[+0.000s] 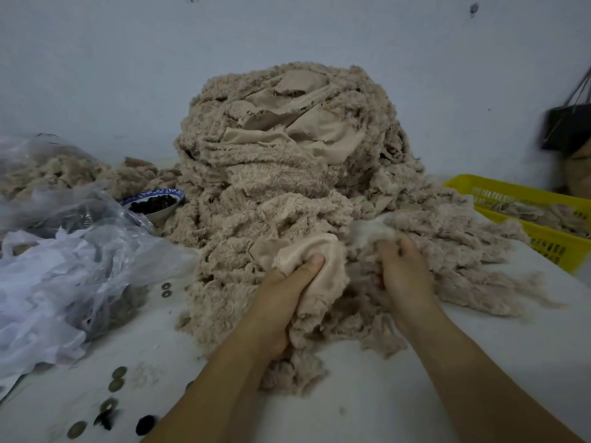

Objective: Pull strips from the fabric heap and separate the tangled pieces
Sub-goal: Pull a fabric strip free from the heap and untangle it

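Note:
A tall heap of beige fleecy fabric strips (pixel 275 161) fills the middle of the white table, with smooth backing showing near its top. At the heap's front, my left hand (pixel 281 302) grips a folded fabric piece (pixel 319 260), thumb pressed into its smooth side. Just to the right, my right hand (pixel 403 273) is blurred; its fingers are curled into a fluffy strip (pixel 447 238) that trails off to the right. The two hands are close together, with tangled fleece between them.
Crumpled clear plastic bags (pixel 64 266) lie at the left, with more fleece behind them. A blue-rimmed bowl of dark bits (pixel 156 203) sits beside the heap. Coins (pixel 115 382) dot the front left table. A yellow basket (pixel 524 215) holding strips stands at the right; a dark bag (pixel 566 126) hangs behind it.

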`<state>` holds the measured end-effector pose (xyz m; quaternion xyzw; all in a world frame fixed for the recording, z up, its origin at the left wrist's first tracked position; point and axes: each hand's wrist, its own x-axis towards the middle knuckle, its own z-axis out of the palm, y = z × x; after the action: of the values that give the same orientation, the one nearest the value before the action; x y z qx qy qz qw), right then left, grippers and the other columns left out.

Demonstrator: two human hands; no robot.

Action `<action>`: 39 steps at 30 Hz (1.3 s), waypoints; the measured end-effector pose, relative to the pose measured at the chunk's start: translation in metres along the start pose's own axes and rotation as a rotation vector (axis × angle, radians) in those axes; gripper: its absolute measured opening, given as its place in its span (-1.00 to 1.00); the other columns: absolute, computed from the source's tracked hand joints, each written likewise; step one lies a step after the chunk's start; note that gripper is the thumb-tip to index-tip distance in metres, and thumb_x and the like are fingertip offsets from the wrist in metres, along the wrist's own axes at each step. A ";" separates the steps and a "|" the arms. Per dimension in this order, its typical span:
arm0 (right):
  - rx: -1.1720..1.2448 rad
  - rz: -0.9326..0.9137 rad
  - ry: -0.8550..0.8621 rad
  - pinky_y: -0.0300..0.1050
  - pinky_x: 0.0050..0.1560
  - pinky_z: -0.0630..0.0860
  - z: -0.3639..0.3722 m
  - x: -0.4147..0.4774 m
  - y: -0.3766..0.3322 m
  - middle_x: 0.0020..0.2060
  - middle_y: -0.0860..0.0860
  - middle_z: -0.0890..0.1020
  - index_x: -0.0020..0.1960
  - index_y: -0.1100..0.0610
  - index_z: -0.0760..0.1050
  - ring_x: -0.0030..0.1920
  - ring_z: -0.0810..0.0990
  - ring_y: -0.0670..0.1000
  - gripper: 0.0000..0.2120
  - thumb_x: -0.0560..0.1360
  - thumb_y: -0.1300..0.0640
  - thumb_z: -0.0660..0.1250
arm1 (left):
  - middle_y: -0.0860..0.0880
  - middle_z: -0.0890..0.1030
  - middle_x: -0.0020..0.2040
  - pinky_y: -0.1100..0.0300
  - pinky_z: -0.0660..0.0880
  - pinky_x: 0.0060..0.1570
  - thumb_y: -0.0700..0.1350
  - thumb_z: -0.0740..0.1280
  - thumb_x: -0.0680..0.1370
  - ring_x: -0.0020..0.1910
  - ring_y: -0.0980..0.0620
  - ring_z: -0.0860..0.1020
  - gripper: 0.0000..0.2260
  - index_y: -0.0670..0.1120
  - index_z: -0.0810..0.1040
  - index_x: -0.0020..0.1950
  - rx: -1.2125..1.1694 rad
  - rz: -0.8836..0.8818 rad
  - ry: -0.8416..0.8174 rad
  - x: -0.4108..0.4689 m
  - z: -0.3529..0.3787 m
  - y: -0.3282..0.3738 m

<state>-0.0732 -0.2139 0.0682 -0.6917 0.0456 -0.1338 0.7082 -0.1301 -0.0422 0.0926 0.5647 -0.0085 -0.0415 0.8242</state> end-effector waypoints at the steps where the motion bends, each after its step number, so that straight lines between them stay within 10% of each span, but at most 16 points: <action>1: -0.075 -0.022 -0.052 -0.18 -0.30 0.41 0.005 -0.003 0.001 -0.22 -0.13 0.55 -0.01 -0.10 0.48 -0.31 0.49 -0.13 -0.94 0.61 0.02 0.25 | -0.19 0.73 -0.09 0.17 0.62 -0.26 -0.07 0.47 0.43 -0.17 -0.07 0.72 -0.84 -0.10 0.75 -0.06 -0.006 -0.028 0.003 0.000 -0.001 -0.001; 4: -0.136 -0.089 -0.102 -0.30 -0.05 0.39 0.007 -0.006 -0.002 0.16 -0.19 0.49 0.20 -0.19 0.45 0.08 0.48 -0.27 -0.81 0.60 -0.03 0.20 | -0.23 0.71 -0.13 0.11 0.62 -0.28 -0.18 0.40 0.53 -0.20 -0.10 0.71 -0.87 -0.15 0.73 -0.02 -0.013 -0.107 0.045 0.002 -0.004 -0.003; 11: -0.018 -0.031 -0.426 -0.19 0.26 0.43 0.015 -0.032 -0.006 0.19 -0.30 0.62 0.20 -0.32 0.58 0.24 0.54 -0.30 -0.33 0.28 -0.65 0.13 | -0.26 0.70 -0.09 0.11 0.62 -0.21 -0.15 0.43 0.40 -0.14 -0.14 0.70 -0.85 -0.16 0.75 -0.10 0.024 -0.203 -0.040 0.002 -0.004 -0.005; 14: -0.063 -0.128 -0.431 -0.50 -0.07 0.46 0.019 -0.037 -0.011 -0.02 -0.35 0.66 -0.02 -0.37 0.60 0.05 0.59 -0.36 -0.59 0.32 -0.55 0.19 | -0.27 0.70 -0.07 0.10 0.62 -0.16 -0.19 0.36 0.51 -0.11 -0.14 0.69 -0.84 -0.15 0.75 -0.09 0.041 -0.178 -0.034 0.003 -0.006 -0.005; 19: 0.062 -0.145 -0.436 -0.38 -0.09 0.55 0.019 -0.034 -0.012 0.01 -0.27 0.68 0.00 -0.28 0.63 0.03 0.65 -0.24 -0.89 0.52 -0.20 0.35 | -0.21 0.71 -0.10 0.12 0.60 -0.15 -0.20 0.33 0.54 -0.16 -0.09 0.69 -0.86 -0.13 0.71 -0.07 0.241 -0.162 -0.051 0.003 -0.003 -0.009; 25: 0.137 -0.113 -0.254 -0.23 -0.08 0.55 0.015 -0.023 -0.012 -0.18 -0.11 0.69 -0.10 -0.15 0.71 -0.16 0.63 -0.14 -0.71 0.62 -0.10 0.22 | -0.10 0.74 -0.03 0.17 0.63 -0.07 -0.07 0.37 0.43 -0.02 -0.04 0.70 -0.76 -0.07 0.69 0.06 0.361 -0.150 -0.091 0.003 -0.002 -0.012; 34: -0.114 0.019 -0.463 -0.23 0.09 0.51 0.015 -0.023 -0.006 -0.10 -0.29 0.67 0.00 -0.26 0.64 -0.03 0.62 -0.29 -0.31 0.19 -0.70 0.13 | -0.10 0.74 -0.07 0.17 0.64 -0.12 -0.16 0.31 0.56 -0.06 -0.04 0.72 -0.75 0.07 0.75 -0.12 0.325 -0.138 -0.054 0.004 -0.002 -0.011; 39: -0.141 -0.087 -0.358 -0.32 -0.43 0.31 0.013 -0.023 -0.005 -0.49 -0.11 0.35 -0.39 -0.01 0.33 -0.46 0.32 -0.12 -0.50 0.41 -0.41 0.29 | -0.19 0.72 -0.12 0.07 0.64 -0.12 -0.19 0.27 0.54 -0.15 -0.11 0.70 -0.75 -0.04 0.75 -0.14 0.301 -0.157 -0.037 0.008 -0.006 -0.014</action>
<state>-0.0930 -0.1958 0.0712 -0.7535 -0.1018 -0.0353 0.6485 -0.1229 -0.0425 0.0773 0.6800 0.0142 -0.1146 0.7241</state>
